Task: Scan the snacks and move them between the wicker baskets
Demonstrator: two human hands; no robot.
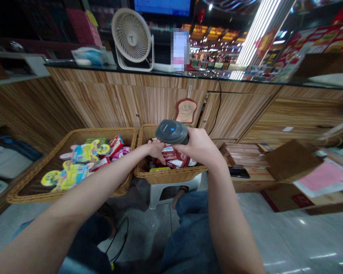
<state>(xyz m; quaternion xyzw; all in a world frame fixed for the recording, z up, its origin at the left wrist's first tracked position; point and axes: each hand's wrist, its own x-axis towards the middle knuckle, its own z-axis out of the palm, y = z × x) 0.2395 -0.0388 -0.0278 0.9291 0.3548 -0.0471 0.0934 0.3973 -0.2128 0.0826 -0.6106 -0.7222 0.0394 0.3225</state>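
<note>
The right hand (198, 141) grasps a handheld barcode scanner (171, 131), its lettering too small to read, above the right wicker basket (175, 177). The left hand (156, 149) touches red-brown packets (178, 160) inside, one showing a barcode; whether its fingers grip is unclear. The far fan (131, 36) bears a "T"-like mark. Grey floor (248, 220) lies right of the stool (154, 196).

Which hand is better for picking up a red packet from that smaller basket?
Probably the left hand: it's down in the basket at the red packets, while the right hand is gripping the dark scanner.
</note>
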